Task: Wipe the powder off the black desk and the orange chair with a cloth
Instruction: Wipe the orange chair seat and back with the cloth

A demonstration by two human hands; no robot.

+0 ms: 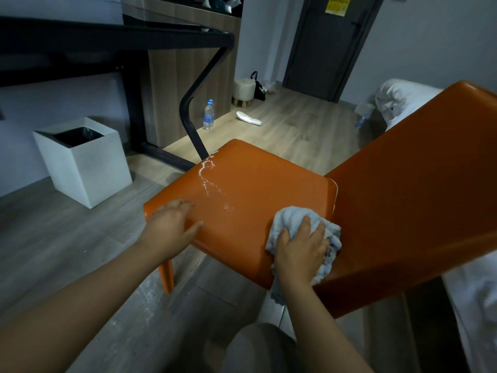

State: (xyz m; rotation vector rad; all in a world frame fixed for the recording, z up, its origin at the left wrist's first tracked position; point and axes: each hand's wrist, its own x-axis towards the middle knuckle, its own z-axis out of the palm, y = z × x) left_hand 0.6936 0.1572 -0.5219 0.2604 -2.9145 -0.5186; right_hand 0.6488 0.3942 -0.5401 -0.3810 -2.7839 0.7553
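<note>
black desk (115, 36), upper left of frame, top seen edge-on, so any powder on it cannot be told. left hand (169, 224), lower centre-left, lies flat and unclenched on the front corner of the orange chair (269, 181), gripping nothing, probably to steady the seat. powder (212, 181) runs in a thin white trail across the seat's centre-left part, not yet wiped. cloth (293, 216), bunched on the seat just before the backrest, right of centre. right hand (301, 249) presses it down with spread fingers rather than a closed grasp, likely placed to sweep left toward the trail.
</note>
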